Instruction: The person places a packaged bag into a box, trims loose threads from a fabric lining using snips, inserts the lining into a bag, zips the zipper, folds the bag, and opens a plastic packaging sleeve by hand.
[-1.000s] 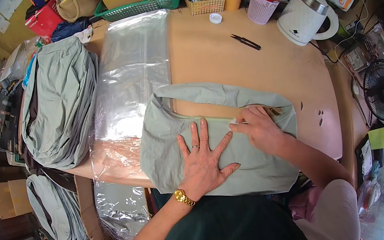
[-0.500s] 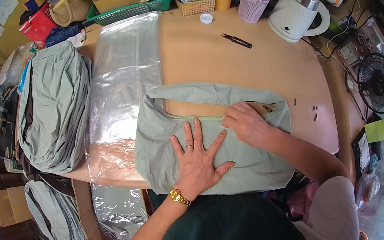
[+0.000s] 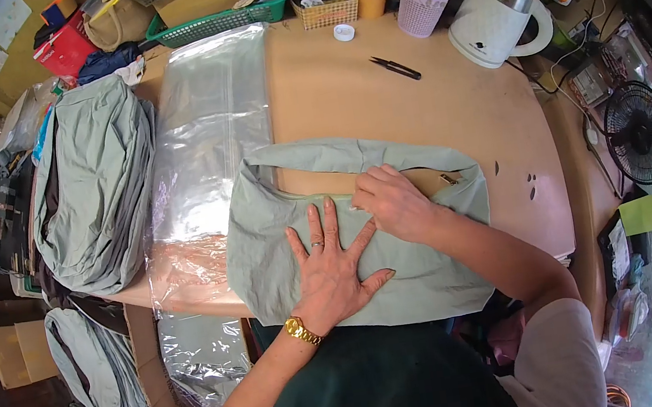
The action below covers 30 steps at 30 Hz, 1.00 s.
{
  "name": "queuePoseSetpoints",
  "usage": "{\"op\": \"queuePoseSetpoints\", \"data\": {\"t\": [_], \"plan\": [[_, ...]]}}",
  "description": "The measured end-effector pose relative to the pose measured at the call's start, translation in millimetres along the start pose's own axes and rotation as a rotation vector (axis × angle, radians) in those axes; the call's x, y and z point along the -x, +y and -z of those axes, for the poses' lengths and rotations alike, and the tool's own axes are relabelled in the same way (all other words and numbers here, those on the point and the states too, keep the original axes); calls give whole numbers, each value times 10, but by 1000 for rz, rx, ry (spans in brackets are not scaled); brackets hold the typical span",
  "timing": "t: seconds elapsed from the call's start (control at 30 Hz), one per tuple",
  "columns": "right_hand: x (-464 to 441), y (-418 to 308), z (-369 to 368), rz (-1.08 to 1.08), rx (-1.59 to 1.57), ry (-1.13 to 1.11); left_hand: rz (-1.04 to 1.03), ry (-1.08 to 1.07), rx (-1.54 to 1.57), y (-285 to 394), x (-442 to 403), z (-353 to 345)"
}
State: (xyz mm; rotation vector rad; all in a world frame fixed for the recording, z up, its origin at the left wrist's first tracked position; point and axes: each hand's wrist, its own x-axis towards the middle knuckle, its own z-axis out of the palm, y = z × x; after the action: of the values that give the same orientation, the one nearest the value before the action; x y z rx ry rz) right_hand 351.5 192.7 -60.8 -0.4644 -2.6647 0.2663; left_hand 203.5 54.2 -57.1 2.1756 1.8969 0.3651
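Note:
A pale green cloth bag (image 3: 427, 272) lies flat on the table (image 3: 325, 79), its strap curving along the far side. My left hand (image 3: 330, 265) presses on the bag with fingers spread, a ring and a gold watch on it. Just right of its fingertips, my right hand (image 3: 395, 206) is closed at the bag's top edge. What its fingers pinch is too small and hidden to name. Near the bag's right end, a small metal zipper part (image 3: 448, 179) shows beside the opening.
Clear plastic sheets (image 3: 211, 128) lie left of the bag, beside a pile of similar bags (image 3: 93, 178). Black snips (image 3: 395, 68), a white lid (image 3: 344, 32) and a white kettle (image 3: 490, 22) are at the back. A fan (image 3: 638, 133) stands at right.
My right hand has moved left along the bag's top edge, closer to my left hand. My left hand stays spread on the bag. The view has shifted slightly.

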Motion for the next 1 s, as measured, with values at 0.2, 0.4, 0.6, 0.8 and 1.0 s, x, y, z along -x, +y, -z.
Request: {"op": "queuePoseSetpoints", "data": {"t": [0.2,0.4,0.6,0.8,1.0], "plan": [[191,41,108,-35,31,-36,6,-14,-16,25,11,14],[127,51,34,-82,-37,10,57,45,-36,47,-26,-8],[298,29,179,-123,-57,-95,-71,41,31,4,-3,-15],[114,82,23,9,-114,-39,-47,22,9,22,-15,3],[322,106,164,15,-50,0,-61,17,7,9,-19,-8]]}}
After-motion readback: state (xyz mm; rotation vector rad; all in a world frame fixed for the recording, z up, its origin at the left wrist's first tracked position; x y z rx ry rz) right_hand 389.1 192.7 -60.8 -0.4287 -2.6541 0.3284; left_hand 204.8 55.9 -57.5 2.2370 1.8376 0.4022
